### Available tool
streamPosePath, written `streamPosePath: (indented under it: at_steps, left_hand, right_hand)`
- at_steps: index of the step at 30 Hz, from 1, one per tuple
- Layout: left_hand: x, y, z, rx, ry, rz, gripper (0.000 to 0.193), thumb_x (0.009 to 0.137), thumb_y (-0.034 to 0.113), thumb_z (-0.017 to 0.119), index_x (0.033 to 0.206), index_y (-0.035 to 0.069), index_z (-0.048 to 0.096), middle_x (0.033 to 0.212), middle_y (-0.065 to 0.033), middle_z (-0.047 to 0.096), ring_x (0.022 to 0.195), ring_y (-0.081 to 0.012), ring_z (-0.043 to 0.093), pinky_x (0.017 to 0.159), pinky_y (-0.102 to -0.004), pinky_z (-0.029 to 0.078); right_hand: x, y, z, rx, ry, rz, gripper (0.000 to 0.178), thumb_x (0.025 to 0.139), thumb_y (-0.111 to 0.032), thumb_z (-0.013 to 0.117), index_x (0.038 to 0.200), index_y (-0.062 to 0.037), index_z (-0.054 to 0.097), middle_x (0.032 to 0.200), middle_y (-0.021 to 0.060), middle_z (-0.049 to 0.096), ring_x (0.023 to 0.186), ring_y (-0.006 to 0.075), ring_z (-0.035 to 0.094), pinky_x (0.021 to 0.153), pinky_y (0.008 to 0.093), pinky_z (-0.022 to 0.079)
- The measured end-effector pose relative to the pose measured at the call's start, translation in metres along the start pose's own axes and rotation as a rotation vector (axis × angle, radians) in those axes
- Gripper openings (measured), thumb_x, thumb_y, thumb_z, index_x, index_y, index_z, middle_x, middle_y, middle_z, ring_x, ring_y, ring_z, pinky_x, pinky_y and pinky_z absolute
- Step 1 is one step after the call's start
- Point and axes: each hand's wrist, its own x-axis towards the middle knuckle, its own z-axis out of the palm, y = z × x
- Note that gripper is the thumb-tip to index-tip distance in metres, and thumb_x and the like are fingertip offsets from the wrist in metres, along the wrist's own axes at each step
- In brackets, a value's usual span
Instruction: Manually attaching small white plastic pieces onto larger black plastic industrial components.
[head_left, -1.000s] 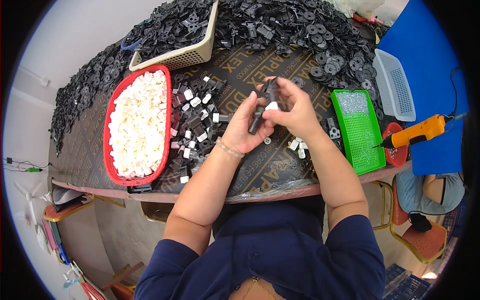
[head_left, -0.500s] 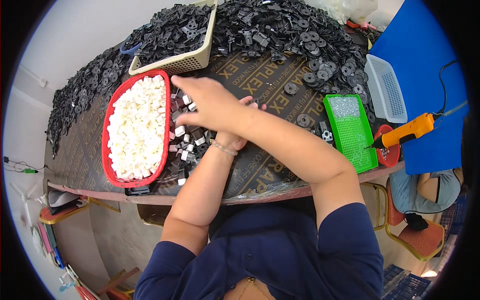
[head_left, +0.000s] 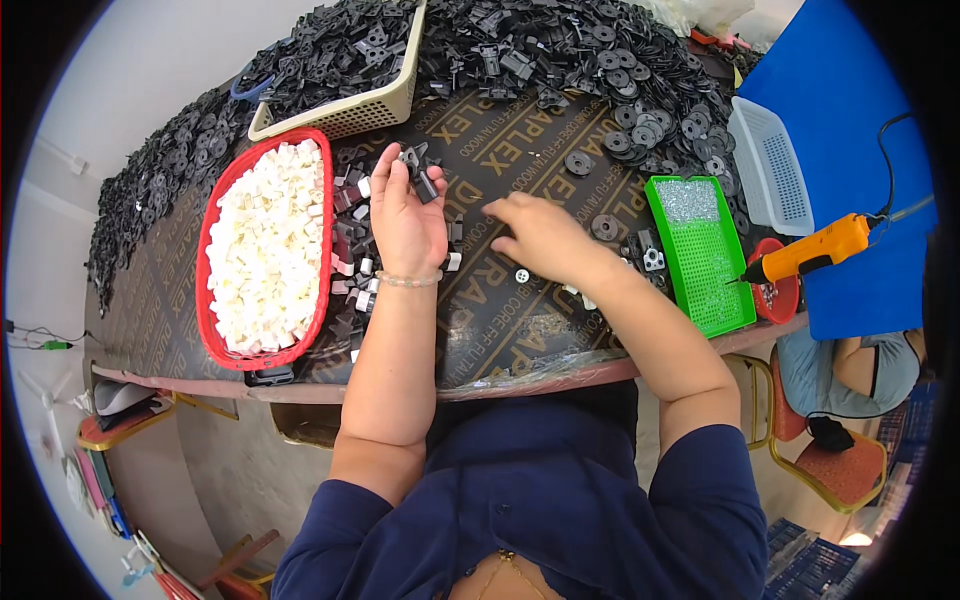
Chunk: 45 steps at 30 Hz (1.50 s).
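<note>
My left hand (head_left: 410,222), palm up beside the red basket, has its fingers curled round black plastic parts (head_left: 424,184). To the right, over the dark tabletop, my right hand (head_left: 545,238) reaches inward with thumb and fingers apart and nothing visible between them. A small round white piece (head_left: 522,275) lies just below that hand. The red basket (head_left: 326,250) is heaped with small white blocks (head_left: 265,245). Between it and my left forearm lie loose black parts with white caps (head_left: 343,267), partly covered by the arm.
Black parts (head_left: 500,50) pile along the back, some in a cream basket (head_left: 375,122). On the right stand a green tray (head_left: 715,260) of small shiny pieces, a white basket (head_left: 770,170), a red bowl (head_left: 785,300) and an orange electric screwdriver (head_left: 815,255). A person (head_left: 855,375) sits beyond.
My right hand has swung from beside the red basket, where its arm crossed over the left, to the right. My left hand has moved up and left, bringing its black parts into sight.
</note>
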Motion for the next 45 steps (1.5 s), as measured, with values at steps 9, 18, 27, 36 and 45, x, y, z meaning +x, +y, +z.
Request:
streamPosePath:
  at_steps: [9,18,27,36,45]
  left_hand:
    - [-0.007,-0.007,0.010,0.118,-0.074,0.026,0.058,0.099,-0.003,0.047,0.152,0.010,0.028,0.118,-0.0120,0.056,0.106,-0.0261,0.062,0.091,-0.0387,0.052]
    - [-0.006,-0.007,0.010,0.117,-0.152,-0.063,0.040,0.099,0.001,0.054,0.137,0.005,0.046,0.119,-0.0106,0.057,0.110,-0.0246,0.062,0.092,-0.0366,0.054]
    - [-0.014,-0.010,0.016,0.382,-0.267,-0.121,0.042,0.094,-0.004,0.055,0.135,0.003,0.049,0.119,-0.0110,0.057,0.100,-0.0205,0.065,0.088,-0.0318,0.054]
    - [-0.030,-0.026,0.019,0.542,-0.334,-0.283,0.042,0.090,-0.009,0.055,0.130,0.000,0.046,0.116,-0.0151,0.062,0.108,-0.0245,0.067,0.089,-0.0318,0.056]
    - [-0.032,-0.020,0.026,0.306,-0.283,-0.411,0.043,0.092,-0.001,0.060,0.132,0.003,0.045,0.112,-0.0136,0.065,0.099,-0.0231,0.068,0.084,-0.0338,0.055]
  right_hand:
    - [0.096,0.053,-0.001,-0.225,0.326,-0.018,0.043,0.083,-0.005,0.057,0.125,-0.0073,0.060,0.116,0.0205,0.061,0.110,0.0407,0.059,0.095,0.0463,0.050]
    - [0.149,0.109,-0.009,-0.546,0.216,0.131,0.043,0.090,-0.016,0.061,0.133,-0.0155,0.055,0.134,0.0131,0.054,0.120,0.0342,0.054,0.101,0.0533,0.041]
    - [0.096,0.109,-0.039,-0.412,0.074,-0.031,0.026,0.079,-0.010,0.074,0.104,-0.0088,0.066,0.114,0.0095,0.063,0.108,0.0298,0.061,0.091,0.0455,0.048]
    - [0.010,0.041,-0.099,-0.156,-0.332,0.223,0.027,0.074,-0.017,0.080,0.094,-0.0018,0.069,0.091,0.0133,0.069,0.088,0.0299,0.067,0.079,0.0387,0.053]
    - [-0.077,0.035,-0.062,-0.111,-0.308,0.119,0.030,0.076,-0.017,0.079,0.101,-0.0058,0.070,0.097,0.0116,0.065,0.096,0.0308,0.064,0.086,0.0404,0.051]
